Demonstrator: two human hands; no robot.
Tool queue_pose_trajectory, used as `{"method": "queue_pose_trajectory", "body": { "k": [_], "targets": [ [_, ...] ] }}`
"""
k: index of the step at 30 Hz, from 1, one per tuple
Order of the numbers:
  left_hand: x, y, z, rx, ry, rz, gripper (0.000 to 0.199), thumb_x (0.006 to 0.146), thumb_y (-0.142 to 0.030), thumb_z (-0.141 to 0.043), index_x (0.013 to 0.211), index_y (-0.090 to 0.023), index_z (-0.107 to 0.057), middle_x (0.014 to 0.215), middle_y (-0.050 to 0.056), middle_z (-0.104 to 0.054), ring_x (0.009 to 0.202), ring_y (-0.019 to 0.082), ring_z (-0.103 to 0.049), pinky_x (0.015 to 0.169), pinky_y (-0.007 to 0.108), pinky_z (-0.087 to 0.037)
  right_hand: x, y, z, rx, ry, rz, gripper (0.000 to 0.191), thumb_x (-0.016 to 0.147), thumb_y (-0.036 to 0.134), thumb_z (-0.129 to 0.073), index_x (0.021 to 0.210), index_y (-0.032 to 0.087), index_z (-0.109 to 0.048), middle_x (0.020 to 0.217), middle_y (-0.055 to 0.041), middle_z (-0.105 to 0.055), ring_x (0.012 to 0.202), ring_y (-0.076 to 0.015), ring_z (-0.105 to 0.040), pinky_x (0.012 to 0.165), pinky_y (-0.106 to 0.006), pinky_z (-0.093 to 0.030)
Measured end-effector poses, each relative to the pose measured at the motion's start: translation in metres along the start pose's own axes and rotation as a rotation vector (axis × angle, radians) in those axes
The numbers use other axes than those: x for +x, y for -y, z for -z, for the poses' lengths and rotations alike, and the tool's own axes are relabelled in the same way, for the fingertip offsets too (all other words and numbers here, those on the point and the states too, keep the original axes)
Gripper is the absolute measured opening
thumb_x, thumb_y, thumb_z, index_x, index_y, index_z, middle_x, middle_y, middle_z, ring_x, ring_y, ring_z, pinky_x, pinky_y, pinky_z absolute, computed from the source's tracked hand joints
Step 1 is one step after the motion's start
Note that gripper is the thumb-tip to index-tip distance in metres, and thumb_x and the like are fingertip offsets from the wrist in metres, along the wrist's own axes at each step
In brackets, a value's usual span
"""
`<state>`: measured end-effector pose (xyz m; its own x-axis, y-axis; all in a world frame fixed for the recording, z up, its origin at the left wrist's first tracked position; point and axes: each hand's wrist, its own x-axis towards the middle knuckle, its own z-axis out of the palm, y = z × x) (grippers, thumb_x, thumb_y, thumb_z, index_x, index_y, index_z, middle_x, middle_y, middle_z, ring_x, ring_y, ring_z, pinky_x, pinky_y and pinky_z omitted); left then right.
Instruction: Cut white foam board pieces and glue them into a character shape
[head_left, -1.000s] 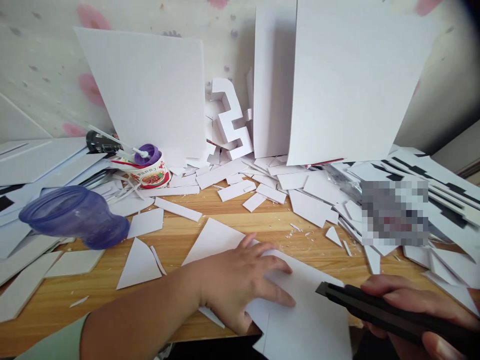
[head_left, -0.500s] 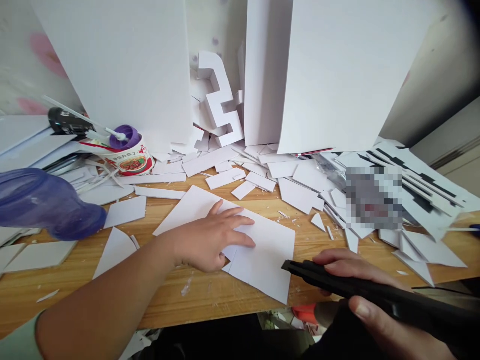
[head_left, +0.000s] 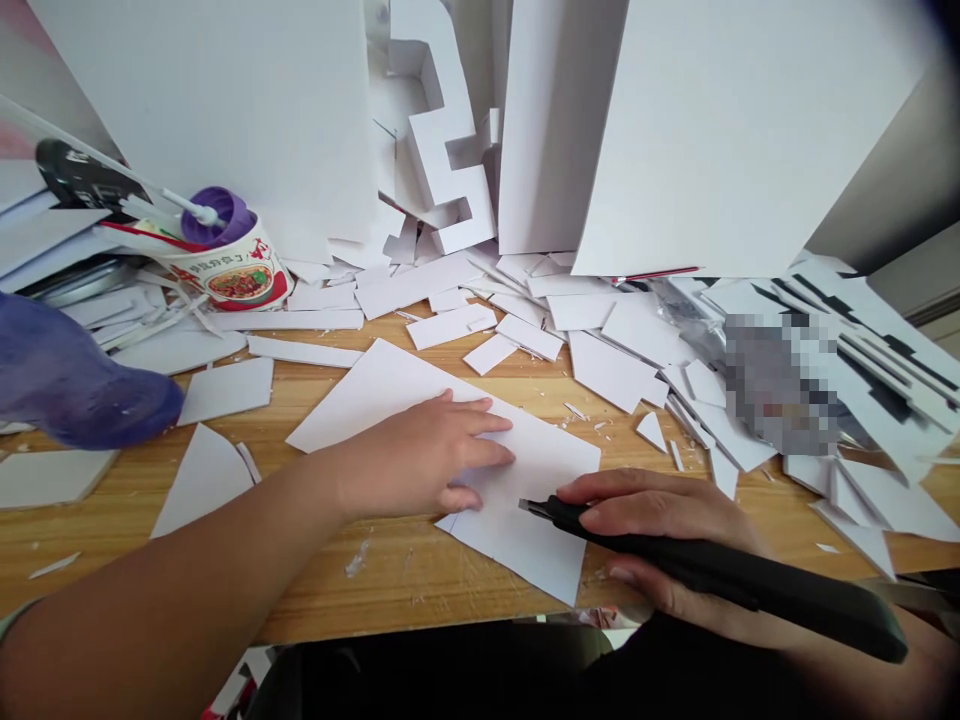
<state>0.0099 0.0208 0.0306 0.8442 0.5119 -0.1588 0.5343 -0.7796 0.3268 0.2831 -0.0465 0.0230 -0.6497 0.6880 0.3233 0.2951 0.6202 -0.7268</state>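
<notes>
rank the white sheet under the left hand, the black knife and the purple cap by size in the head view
1. White sheet, largest, partly covered by the left hand
2. Black knife, long but narrow
3. Purple cap, smallest, farther from the camera

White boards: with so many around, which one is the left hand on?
The large board lying flat in front: the left hand rests on it, fingers spread. The standing boards behind and the scraps around it are clear of that hand.

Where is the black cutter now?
In the head view, the black cutter is at lower right, in the right hand, its blade over the white board beneath the left hand.
</notes>
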Motion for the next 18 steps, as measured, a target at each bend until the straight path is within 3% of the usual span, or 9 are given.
{"method": "queue_pose_trajectory", "body": {
  "k": [10, 18],
  "targets": [
    [0.0011, 0.0018, -0.0029, -0.031, 0.042, 0.029, 0.051, 0.081, -0.038, -0.071, 0.129, -0.028, -0.059, 0.15, 0.008, -0.044, 0.141, 0.033, -0.031, 0.114, 0.053, -0.024, 0.0023, -0.0032, -0.0045, 0.03, 0.04, -0.01, 0.034, 0.084, 0.014, -0.065, 0.116, 0.025, -0.062, 0.122, -0.0091, -0.067, 0.106, -0.0198, -0.068, 0.088, -0.027, -0.056],
    [0.0028, 0.0002, -0.0007, -0.062, 0.041, 0.05, 0.055, 0.076, -0.038, -0.076, 0.127, -0.028, -0.06, 0.149, 0.007, -0.046, 0.142, 0.033, -0.03, 0.113, 0.053, -0.026, 0.0046, -0.0046, -0.0045, 0.041, 0.065, -0.013, 0.032, 0.086, 0.014, -0.064, 0.116, 0.024, -0.063, 0.122, -0.0106, -0.067, 0.107, -0.0205, -0.067, 0.088, -0.03, -0.057]
  ]
}}
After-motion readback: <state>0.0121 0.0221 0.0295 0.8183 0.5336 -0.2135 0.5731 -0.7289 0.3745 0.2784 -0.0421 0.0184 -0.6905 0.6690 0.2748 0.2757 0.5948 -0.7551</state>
